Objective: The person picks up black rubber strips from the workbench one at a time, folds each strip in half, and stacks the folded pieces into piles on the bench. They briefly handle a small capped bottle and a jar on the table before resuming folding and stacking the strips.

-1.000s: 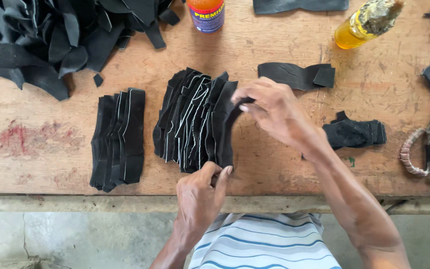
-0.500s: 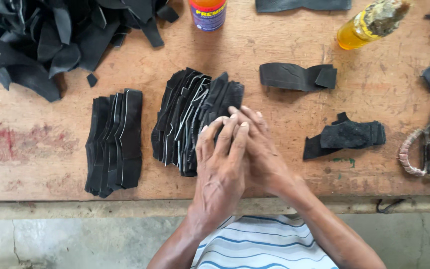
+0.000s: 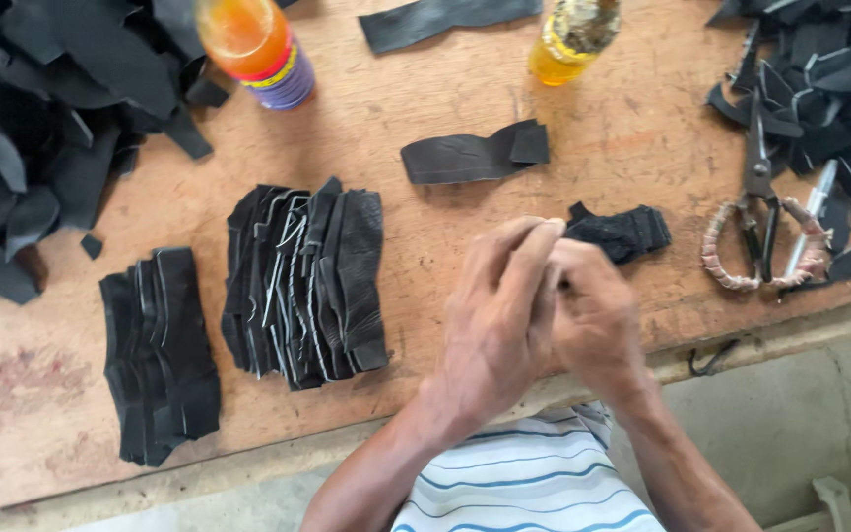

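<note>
On the wooden bench (image 3: 563, 177) from the left: a small stack of black strips (image 3: 160, 355), then a larger fanned stack (image 3: 307, 281), long axes running away from the person. The left hand (image 3: 494, 325) and right hand (image 3: 593, 320) are pressed together, fingers folded over each other — whether anything is pinched between them I cannot tell. Nearest is the crumpled black piece (image 3: 627, 232), just beyond the right hand's knuckles, lying crosswise — scissors (image 3: 760, 202) farther right.

Leather workshop, worn wooden bench (image 3: 504, 89), black offcuts (image 3: 41, 148), shears (image 3: 760, 197)
</note>
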`<state>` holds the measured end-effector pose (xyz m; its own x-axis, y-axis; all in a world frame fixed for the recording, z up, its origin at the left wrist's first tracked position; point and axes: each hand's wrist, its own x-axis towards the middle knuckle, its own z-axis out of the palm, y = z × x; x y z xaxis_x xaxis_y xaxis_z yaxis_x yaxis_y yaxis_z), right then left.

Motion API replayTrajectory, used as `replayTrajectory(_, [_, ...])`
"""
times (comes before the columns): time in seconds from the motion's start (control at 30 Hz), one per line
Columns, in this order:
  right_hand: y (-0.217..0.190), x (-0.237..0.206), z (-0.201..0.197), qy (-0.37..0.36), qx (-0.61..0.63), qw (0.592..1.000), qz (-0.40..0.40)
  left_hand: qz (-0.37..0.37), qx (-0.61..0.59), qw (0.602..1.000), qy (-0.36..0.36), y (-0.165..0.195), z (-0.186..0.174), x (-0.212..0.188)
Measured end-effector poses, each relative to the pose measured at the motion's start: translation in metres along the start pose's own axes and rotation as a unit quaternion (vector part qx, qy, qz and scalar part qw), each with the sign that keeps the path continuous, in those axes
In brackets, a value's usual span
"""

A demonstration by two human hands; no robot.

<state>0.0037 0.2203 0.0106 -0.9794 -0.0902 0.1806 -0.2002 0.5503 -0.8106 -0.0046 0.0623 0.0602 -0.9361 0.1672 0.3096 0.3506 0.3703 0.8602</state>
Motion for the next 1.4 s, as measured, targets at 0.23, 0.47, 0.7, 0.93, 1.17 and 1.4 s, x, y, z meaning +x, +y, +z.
replayTrajectory(0.23, [0.038, -0.004, -0.054, 0.153, 0.006, 0.981, 0.123, 0.053, 0.078, 0.991, -0.098, -0.025, 0.087, 0.023])
replayTrajectory(0.47, [0.054, -0.006, -0.059, 0.149, -0.010, 0.983, 0.103, 0.043, 0.114, 0.988, -0.091, -0.044, 0.110, 0.024])
replayTrajectory(0.7, [0.052, 0.004, -0.058, 0.125, -0.127, 0.981, 0.071, -0.217, -0.125, 0.965, -0.083, -0.042, 0.098, 0.048])
replayTrajectory(0.93, [0.031, 0.008, -0.062, 0.148, -0.286, 0.947, -0.009, -0.280, -0.429, 0.850, -0.121, -0.048, 0.043, 0.043])
replayTrajectory(1.17, [0.031, -0.011, -0.053, 0.048, 0.095, 0.985, 0.137, -0.305, -0.443, 0.836, -0.111, -0.050, 0.036, 0.015])
replayTrajectory(1.4, [0.041, -0.010, -0.029, -0.067, 0.464, 0.838, 0.280, -0.286, -0.371, 0.879, -0.092, -0.069, 0.049, -0.009])
